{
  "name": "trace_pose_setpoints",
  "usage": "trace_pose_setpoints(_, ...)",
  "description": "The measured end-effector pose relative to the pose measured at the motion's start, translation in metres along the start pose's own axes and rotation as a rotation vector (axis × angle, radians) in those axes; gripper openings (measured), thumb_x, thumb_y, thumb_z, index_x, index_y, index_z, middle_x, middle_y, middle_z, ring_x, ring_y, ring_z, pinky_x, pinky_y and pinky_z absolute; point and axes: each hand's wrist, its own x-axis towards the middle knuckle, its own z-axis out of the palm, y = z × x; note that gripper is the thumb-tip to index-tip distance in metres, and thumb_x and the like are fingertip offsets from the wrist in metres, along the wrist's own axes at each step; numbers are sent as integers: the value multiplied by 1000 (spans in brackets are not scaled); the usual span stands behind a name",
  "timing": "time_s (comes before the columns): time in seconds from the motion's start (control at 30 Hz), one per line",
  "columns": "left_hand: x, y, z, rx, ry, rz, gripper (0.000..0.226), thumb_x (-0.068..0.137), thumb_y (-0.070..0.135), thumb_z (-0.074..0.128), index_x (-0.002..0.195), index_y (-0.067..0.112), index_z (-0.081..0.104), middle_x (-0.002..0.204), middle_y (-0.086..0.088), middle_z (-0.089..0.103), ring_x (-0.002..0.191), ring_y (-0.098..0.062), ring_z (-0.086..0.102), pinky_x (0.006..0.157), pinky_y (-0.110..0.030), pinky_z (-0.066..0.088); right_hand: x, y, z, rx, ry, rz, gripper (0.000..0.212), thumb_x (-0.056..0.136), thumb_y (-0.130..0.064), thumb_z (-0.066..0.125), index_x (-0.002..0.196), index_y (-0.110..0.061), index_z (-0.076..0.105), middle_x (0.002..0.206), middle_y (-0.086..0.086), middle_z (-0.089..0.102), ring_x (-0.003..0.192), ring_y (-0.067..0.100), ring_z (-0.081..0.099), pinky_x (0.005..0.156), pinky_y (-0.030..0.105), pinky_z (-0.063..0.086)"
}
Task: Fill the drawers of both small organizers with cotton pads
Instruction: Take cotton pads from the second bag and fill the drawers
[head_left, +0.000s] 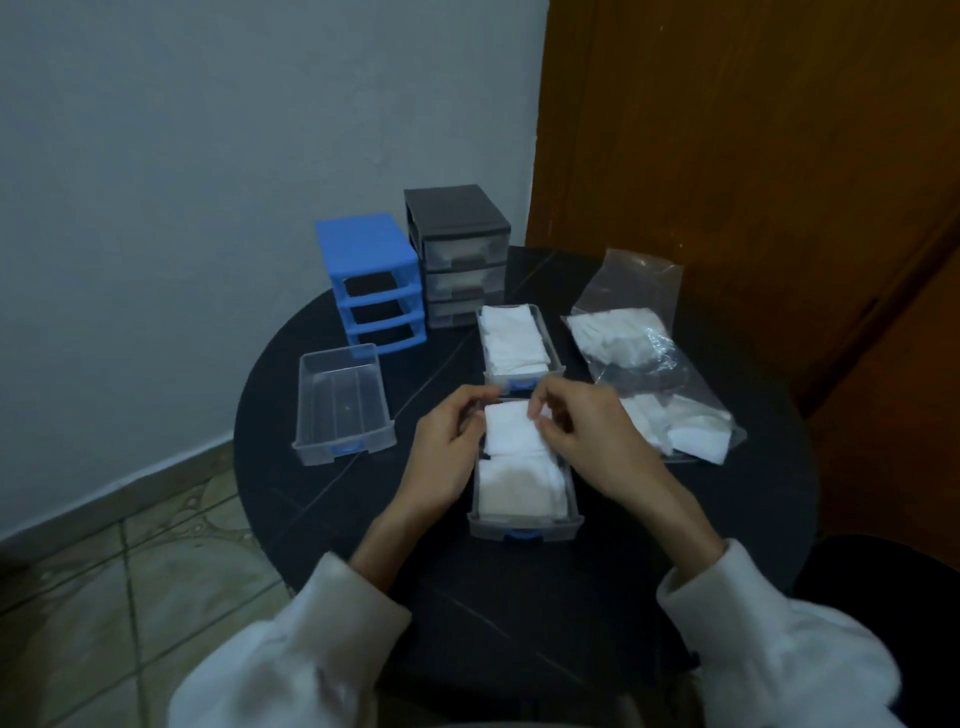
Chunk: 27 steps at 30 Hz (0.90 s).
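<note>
On the round dark table (322, 519) a clear drawer (522, 525) with a blue handle lies in front of me, holding white cotton pads. Both hands hold a stack of cotton pads (511, 428) over its far end: my left hand (447, 447) grips the left side, my right hand (587, 431) pinches the right edge. Beyond it a second drawer (519, 345) is full of pads. An empty clear drawer (340, 410) lies at the left. The blue organizer (369, 275) has its three slots empty. The black organizer (457, 254) has its drawers in.
A clear plastic bag (644, 353) with more cotton pads lies at the right of the table. A grey wall stands behind, a wooden door (753, 182) at the right. Tiled floor (130, 545) shows at the lower left.
</note>
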Motion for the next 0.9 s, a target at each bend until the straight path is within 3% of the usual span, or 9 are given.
trace_pose_setpoints(0.13,0,-1,-1,43,12,-12,28,97,6,42,114,19,61,106,6,62,91,9,56,73,-3,41,-1,-3,5,-288,-73,-67,20,89,-14,54,102,-23,66,107,-10,54,105,7,46,91,30,36)
trace_pose_setpoints(0.2,0,-3,-1,66,10,-25,28,98,10,41,118,18,59,112,4,61,99,1,56,78,-6,42,0,-4,6,-328,-90,-69,22,91,-17,52,106,-24,66,120,-11,52,115,7,41,96,30,30)
trace_pose_setpoints(0.37,1,-5,-1,92,0,-28,30,98,11,42,122,18,58,116,2,61,102,-2,56,79,-3,41,-3,-11,5,-216,-65,-98,24,91,-17,55,113,-21,65,115,-7,58,109,9,49,90,23,36)
trace_pose_setpoints(0.5,-1,-3,-1,84,-8,-34,30,98,11,41,122,20,57,116,4,59,101,0,55,78,-4,42,-3,-14,10,-176,-148,-53,23,89,-14,56,107,-20,70,109,-4,66,100,12,60,87,31,48)
trace_pose_setpoints(0.67,-2,0,-1,76,-4,-28,29,98,13,41,121,22,57,118,4,60,102,1,55,81,-7,42,1,-12,14,-235,-169,-56,21,87,-13,58,101,-22,71,103,-4,68,96,12,61,83,28,48)
trace_pose_setpoints(0.77,-2,-1,-2,93,-9,-18,30,98,13,41,122,22,57,120,4,59,105,-1,54,83,-8,42,-2,-13,11,-184,-129,-50,19,87,-17,58,99,-22,71,100,-7,69,92,9,62,82,29,50)
trace_pose_setpoints(0.9,-2,5,-2,125,56,63,33,96,9,44,124,21,56,125,5,57,112,0,51,92,-9,41,-18,-5,-11,-76,16,-34,14,88,-15,59,96,-20,70,93,-11,63,82,2,57,76,18,47)
